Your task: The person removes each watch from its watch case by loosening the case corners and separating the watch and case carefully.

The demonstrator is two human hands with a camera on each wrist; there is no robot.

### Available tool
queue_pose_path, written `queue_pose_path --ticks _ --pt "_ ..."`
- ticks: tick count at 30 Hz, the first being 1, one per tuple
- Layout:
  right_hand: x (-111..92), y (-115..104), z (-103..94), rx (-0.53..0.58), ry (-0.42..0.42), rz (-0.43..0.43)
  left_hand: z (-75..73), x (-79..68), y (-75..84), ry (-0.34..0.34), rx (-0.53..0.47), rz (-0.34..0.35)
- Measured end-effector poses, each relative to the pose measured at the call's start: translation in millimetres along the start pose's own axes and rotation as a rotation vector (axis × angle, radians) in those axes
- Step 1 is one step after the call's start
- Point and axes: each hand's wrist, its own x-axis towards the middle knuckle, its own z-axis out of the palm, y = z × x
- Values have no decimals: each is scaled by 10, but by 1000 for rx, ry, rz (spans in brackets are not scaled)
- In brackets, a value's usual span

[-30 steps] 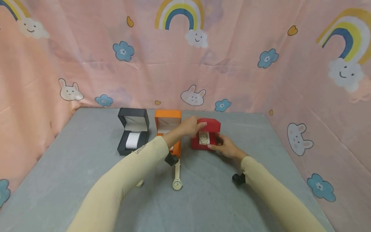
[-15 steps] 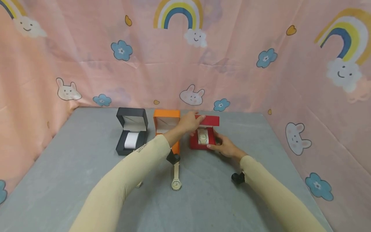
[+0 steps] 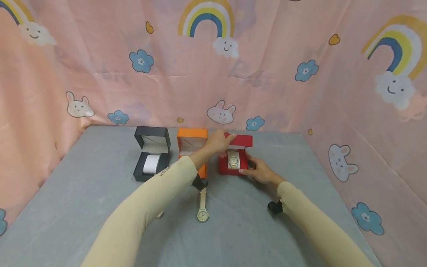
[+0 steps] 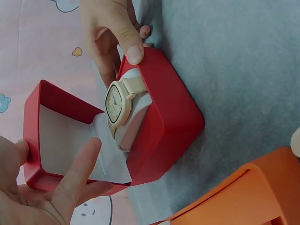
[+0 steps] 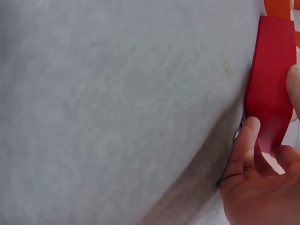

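Note:
A red watch box (image 3: 224,168) stands on the table with its lid raised. Inside, a pale watch (image 4: 119,103) with a squarish face is wrapped round a white cushion (image 4: 136,123). My left hand (image 3: 216,142) pinches the left side of the red lid (image 4: 32,136), thumb outside and fingers reaching in. With my right hand (image 3: 261,171) I grip the right side of the box base, thumb at the front rim. In the right wrist view, the fingers (image 5: 248,136) of that hand curl against the base's red wall.
An orange watch box (image 3: 192,132), lid up, stands left of the red one, partly behind my left arm. Further left is an open black box (image 3: 141,170) with a white cushion (image 3: 151,164). A cream watch (image 3: 202,214) lies in front; another piece (image 3: 160,215) shows beside my sleeve.
The red lid has swung further back, moved by my left hand, so more of the watch shows. My right hand has kept its hold on the base.

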Motion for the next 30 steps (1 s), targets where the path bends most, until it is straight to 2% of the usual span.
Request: queue_pose_path --ticks 7,13,18,25,30 --pt "5 3 -13 -20 -8 5 1 1 -12 3 14 0" --pt "-1 -9 -22 -23 -17 -3 2 -37 -113 -55 -34 48" --pt "7 -15 -21 -37 -21 -20 -15 -71 -150 -90 -63 57" --pt "-3 -21 -12 -25 -28 -14 36 -70 -207 -29 -112 79" --pt "-18 -23 -14 -13 -30 -20 70 -39 -192 14 -117 72"
